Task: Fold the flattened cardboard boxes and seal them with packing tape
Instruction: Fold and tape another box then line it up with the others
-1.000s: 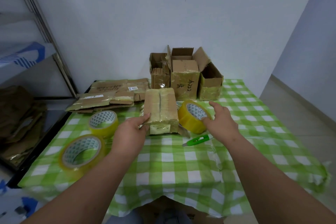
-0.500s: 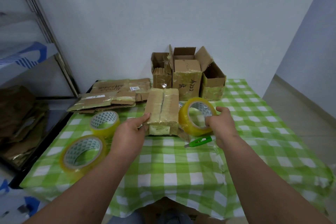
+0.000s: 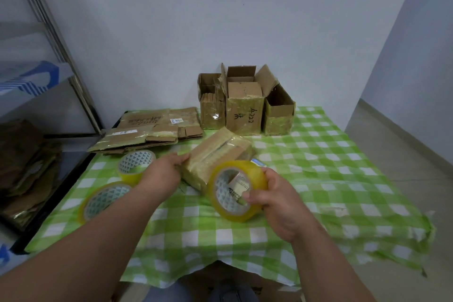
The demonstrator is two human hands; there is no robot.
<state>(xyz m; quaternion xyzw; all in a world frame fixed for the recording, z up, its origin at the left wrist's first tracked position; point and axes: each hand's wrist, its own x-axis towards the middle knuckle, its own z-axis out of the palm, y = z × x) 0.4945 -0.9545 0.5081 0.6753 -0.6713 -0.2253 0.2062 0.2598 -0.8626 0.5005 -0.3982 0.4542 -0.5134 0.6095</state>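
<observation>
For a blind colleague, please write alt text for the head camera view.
The right hand grips a yellow tape roll above a green checked table, while the left hand touches a folded cardboard box. Two more rolls lie at left.

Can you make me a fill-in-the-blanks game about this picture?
1. The right hand grips a roll of yellow ____.
2. The left hand touches a closed cardboard ____.
3. The tablecloth is checked white and ____.
4. On the cloth by the left arm lie ____ more rolls.

Missing words: tape; box; green; two
</observation>
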